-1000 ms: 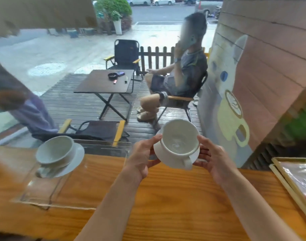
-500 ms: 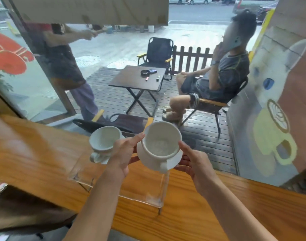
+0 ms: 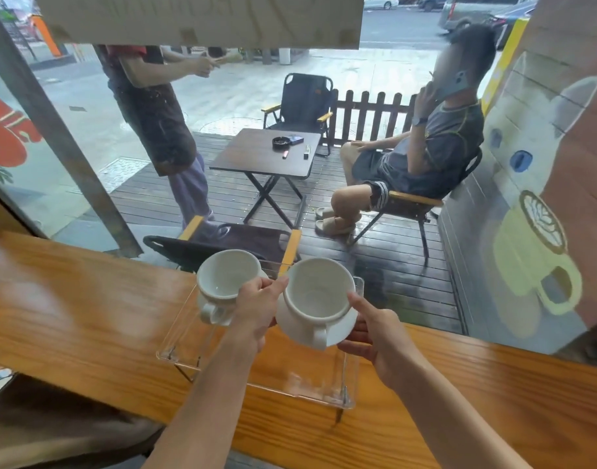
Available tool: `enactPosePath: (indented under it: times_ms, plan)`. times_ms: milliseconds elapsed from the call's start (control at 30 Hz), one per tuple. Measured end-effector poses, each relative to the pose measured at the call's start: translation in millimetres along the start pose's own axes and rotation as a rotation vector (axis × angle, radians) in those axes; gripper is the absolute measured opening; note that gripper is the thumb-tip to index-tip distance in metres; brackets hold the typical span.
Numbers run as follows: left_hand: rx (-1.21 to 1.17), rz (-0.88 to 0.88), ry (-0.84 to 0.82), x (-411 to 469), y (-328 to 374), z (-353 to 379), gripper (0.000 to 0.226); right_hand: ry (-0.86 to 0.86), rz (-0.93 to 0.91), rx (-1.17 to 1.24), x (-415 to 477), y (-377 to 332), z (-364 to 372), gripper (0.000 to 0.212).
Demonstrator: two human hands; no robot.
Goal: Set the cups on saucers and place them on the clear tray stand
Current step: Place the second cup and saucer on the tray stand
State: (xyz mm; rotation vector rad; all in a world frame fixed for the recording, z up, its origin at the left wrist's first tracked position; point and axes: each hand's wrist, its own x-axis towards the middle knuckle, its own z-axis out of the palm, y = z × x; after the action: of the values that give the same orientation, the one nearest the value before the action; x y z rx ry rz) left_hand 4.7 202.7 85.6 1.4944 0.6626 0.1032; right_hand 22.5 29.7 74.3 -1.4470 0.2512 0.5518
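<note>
Honey-coloured wood with a glossy grain is running across the lower frame as the counter (image 3: 87, 333). On it, at lower centre, the clear tray stand (image 3: 324, 394) is sitting, glassy acrylic with thin legs. Above its right part, the left hand (image 3: 256, 313) and right hand (image 3: 378, 336) are gripping the saucer (image 3: 341, 330) from opposite sides, fingers closed on its rim, tilting toward the camera. A smooth white round cup (image 3: 315, 296) is resting on it, handle forward. Just left, a second cup (image 3: 227, 274) is standing on the stand's left part.
</note>
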Motion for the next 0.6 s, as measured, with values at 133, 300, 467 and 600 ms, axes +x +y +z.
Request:
enactPosePath:
  times_ms: [133,300,467,600]
  plan:
    - [0.011,-0.002,-0.011,6.8,-3.1,2.8,0.021,0.035,0.029,0.021,-1.4,0.9,4.4,0.040]
    - [0.013,0.008,-0.003,15.3,-8.7,5.2,0.024,0.076,0.038,0.007,-1.1,0.6,6.1,0.041]
    - [0.021,0.003,-0.013,22.9,-14.2,6.7,0.028,0.109,0.059,-0.064,2.4,-0.3,6.5,0.045]
    - [-0.046,-0.075,-0.056,27.0,-16.8,7.2,0.025,0.123,0.092,-0.033,5.5,-3.7,1.4,0.047]
